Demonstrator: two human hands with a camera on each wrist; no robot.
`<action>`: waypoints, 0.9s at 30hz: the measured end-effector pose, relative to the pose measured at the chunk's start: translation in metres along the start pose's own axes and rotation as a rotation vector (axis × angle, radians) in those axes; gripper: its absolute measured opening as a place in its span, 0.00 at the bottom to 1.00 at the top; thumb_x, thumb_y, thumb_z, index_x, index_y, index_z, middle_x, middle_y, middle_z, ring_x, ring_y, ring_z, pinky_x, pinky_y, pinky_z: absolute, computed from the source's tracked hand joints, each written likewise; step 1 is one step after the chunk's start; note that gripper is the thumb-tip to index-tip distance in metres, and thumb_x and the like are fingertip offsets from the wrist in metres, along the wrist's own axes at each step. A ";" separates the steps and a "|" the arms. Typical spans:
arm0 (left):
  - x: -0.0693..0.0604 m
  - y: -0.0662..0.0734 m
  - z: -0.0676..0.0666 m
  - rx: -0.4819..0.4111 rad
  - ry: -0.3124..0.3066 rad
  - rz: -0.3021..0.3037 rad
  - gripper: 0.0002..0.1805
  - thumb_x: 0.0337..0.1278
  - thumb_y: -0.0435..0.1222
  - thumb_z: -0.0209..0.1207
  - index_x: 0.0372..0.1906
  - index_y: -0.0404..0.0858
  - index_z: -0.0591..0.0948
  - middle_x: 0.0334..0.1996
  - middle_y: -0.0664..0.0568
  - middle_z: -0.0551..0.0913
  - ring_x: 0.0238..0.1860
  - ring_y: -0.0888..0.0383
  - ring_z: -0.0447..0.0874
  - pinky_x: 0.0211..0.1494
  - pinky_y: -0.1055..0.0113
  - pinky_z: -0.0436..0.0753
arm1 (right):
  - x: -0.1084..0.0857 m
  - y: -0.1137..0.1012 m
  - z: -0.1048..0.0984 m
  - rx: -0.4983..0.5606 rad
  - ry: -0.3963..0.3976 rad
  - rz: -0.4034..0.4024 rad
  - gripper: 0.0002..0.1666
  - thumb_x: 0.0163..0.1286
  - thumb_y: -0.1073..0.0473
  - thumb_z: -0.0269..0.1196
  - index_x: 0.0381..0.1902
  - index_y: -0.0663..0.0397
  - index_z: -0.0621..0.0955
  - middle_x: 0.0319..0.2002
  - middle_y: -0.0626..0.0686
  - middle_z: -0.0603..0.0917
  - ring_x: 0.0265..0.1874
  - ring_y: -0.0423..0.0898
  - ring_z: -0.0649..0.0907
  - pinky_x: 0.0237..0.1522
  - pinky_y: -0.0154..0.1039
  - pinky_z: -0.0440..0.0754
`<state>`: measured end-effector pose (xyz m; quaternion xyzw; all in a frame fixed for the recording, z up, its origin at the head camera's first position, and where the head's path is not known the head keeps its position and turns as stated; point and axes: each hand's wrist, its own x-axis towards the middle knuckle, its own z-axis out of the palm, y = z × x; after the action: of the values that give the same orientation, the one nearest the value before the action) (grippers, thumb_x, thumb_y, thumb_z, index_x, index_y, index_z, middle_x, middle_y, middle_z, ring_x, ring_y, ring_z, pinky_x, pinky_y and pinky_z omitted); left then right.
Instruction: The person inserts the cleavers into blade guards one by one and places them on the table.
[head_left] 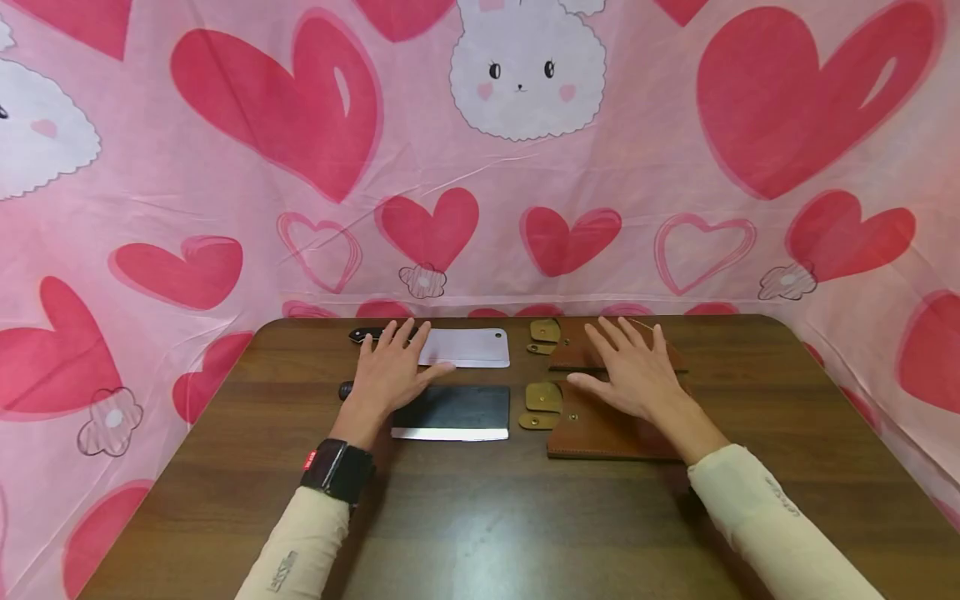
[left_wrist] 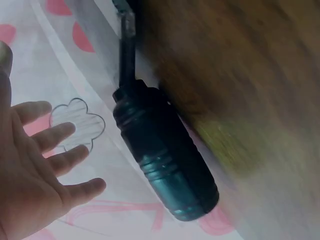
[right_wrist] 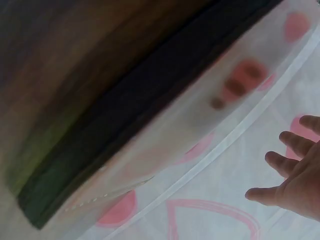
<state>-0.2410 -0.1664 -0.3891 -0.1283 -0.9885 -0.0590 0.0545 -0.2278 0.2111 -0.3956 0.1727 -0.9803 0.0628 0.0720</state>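
My left hand (head_left: 390,375) is spread palm down above the handle side of two cleavers. The rear cleaver (head_left: 472,347) has a pale blade with a hole in its corner. In front of it lies a dark-bladed cleaver (head_left: 457,410) with a bright edge; its ridged black handle (left_wrist: 165,155) stands apart from my fingers in the left wrist view. Above two brown leather sheaths with olive snap straps, the rear sheath (head_left: 573,358) and the front sheath (head_left: 592,437), my right hand (head_left: 633,375) has its fingers spread. Neither hand holds anything.
All four pieces lie flat on a brown wooden table (head_left: 480,517). A pink cloth (head_left: 510,175) with hearts and rabbits hangs behind the table's far edge and along both sides.
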 end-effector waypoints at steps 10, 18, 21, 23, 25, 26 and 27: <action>-0.006 -0.016 0.001 -0.087 0.014 0.012 0.52 0.55 0.72 0.55 0.77 0.42 0.66 0.73 0.40 0.68 0.73 0.39 0.62 0.70 0.35 0.60 | -0.006 0.010 0.000 0.079 0.003 -0.002 0.58 0.64 0.20 0.55 0.78 0.54 0.63 0.76 0.61 0.61 0.75 0.64 0.56 0.66 0.77 0.41; -0.012 -0.025 0.003 -0.220 -0.016 0.043 0.46 0.55 0.64 0.64 0.73 0.40 0.73 0.67 0.40 0.75 0.67 0.39 0.71 0.66 0.36 0.68 | -0.012 0.016 0.001 0.158 -0.021 -0.042 0.59 0.62 0.22 0.60 0.78 0.55 0.64 0.75 0.62 0.65 0.72 0.66 0.63 0.67 0.74 0.51; -0.014 -0.028 0.003 -0.263 -0.064 0.057 0.44 0.55 0.62 0.66 0.71 0.41 0.74 0.66 0.42 0.77 0.66 0.40 0.72 0.64 0.36 0.69 | -0.015 0.018 0.002 0.197 -0.032 -0.062 0.58 0.62 0.23 0.61 0.77 0.54 0.66 0.74 0.62 0.66 0.71 0.66 0.64 0.66 0.74 0.55; -0.015 -0.030 0.003 -0.299 -0.102 0.063 0.44 0.55 0.62 0.67 0.71 0.42 0.75 0.66 0.43 0.77 0.66 0.42 0.73 0.65 0.37 0.70 | -0.017 0.019 0.002 0.226 -0.049 -0.075 0.58 0.61 0.23 0.62 0.77 0.54 0.66 0.74 0.62 0.66 0.71 0.66 0.65 0.66 0.73 0.57; -0.016 -0.033 0.003 -0.328 -0.130 0.067 0.43 0.55 0.62 0.67 0.71 0.42 0.75 0.66 0.44 0.77 0.67 0.43 0.73 0.65 0.39 0.69 | -0.019 0.021 0.003 0.256 -0.073 -0.083 0.58 0.61 0.24 0.63 0.77 0.55 0.66 0.74 0.63 0.66 0.71 0.66 0.65 0.66 0.72 0.57; -0.016 -0.035 0.004 -0.344 -0.141 0.069 0.43 0.55 0.62 0.67 0.71 0.42 0.75 0.66 0.44 0.77 0.67 0.43 0.72 0.66 0.39 0.69 | -0.020 0.023 0.003 0.269 -0.086 -0.086 0.58 0.61 0.24 0.63 0.77 0.55 0.66 0.73 0.63 0.66 0.71 0.66 0.64 0.66 0.72 0.58; -0.017 -0.036 0.004 -0.363 -0.154 0.072 0.43 0.55 0.61 0.67 0.71 0.42 0.75 0.65 0.44 0.78 0.67 0.44 0.73 0.66 0.39 0.69 | -0.021 0.024 0.003 0.281 -0.100 -0.089 0.58 0.61 0.24 0.64 0.77 0.55 0.65 0.73 0.63 0.66 0.71 0.66 0.64 0.66 0.71 0.58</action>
<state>-0.2343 -0.2051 -0.3986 -0.1753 -0.9577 -0.2243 -0.0430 -0.2172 0.2396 -0.4038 0.2273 -0.9556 0.1876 0.0011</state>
